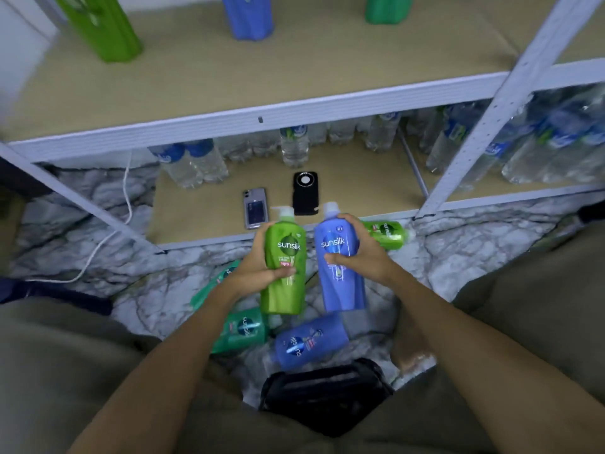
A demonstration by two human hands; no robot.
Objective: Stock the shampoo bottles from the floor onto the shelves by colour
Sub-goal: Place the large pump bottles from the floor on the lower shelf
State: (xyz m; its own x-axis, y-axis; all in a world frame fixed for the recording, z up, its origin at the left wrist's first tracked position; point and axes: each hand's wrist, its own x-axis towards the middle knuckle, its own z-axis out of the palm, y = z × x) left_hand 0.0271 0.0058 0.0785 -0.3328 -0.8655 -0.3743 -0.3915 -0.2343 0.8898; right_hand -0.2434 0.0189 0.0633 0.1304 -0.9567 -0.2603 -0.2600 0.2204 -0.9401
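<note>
My left hand grips a light green shampoo bottle upright above the floor. Beside it my right hand holds a blue shampoo bottle, also upright. On the marble floor lie a teal bottle, a second teal bottle partly behind my left wrist, a blue bottle and a light green bottle. The upper shelf carries a light green bottle at left, a blue bottle in the middle and a teal bottle at right.
The lower shelf holds several water bottles and two phones. A white cable trails over the floor at left. A black bag sits between my knees. A slanted metal upright stands at right.
</note>
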